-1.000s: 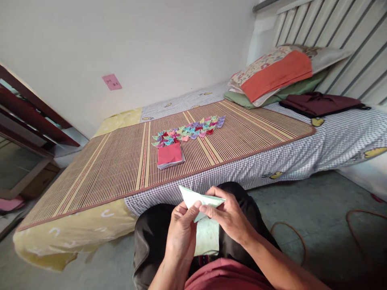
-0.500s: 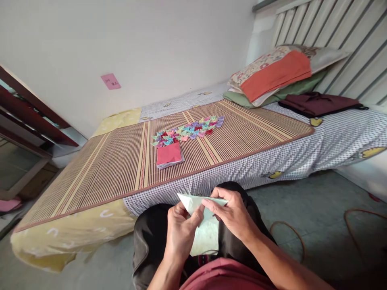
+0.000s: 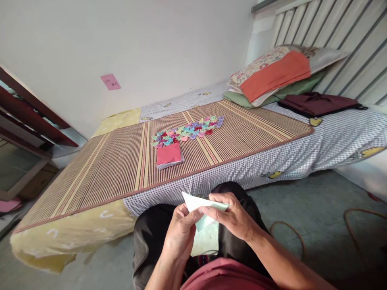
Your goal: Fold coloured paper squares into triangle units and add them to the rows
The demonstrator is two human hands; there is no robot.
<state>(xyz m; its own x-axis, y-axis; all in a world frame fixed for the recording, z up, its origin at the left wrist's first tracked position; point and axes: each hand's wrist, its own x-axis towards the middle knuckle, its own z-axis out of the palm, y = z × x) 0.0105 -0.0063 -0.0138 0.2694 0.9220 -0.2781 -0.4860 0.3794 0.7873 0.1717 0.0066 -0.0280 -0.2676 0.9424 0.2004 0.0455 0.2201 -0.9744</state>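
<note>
Between my two hands, above my lap, is a pale green sheet of folding paper (image 3: 201, 202) folded into a triangle-like shape, one point up at the left. My left hand (image 3: 183, 225) grips its left side, thumb on the front. My right hand (image 3: 231, 213) pinches its right side, thumb pressed along the face near the left thumb. The fingers behind the paper are partly hidden. On the bed mat lie several small folded paper pieces (image 3: 193, 129) in many colours, set in rows. In front of them sits a stack of square paper (image 3: 169, 155) with a red sheet on top.
The bed carries a striped bamboo mat (image 3: 121, 161) and a checked sheet (image 3: 256, 171). Pillows (image 3: 275, 76) and a folded maroon cloth (image 3: 320, 103) lie at the right. A cable (image 3: 292, 229) runs on the floor. A pink note (image 3: 110, 81) is on the wall.
The folded paper has tilted, its left point shifting slightly right and its right end slightly down. My thumbs have come closer together on its face. The things on the bed are unchanged.
</note>
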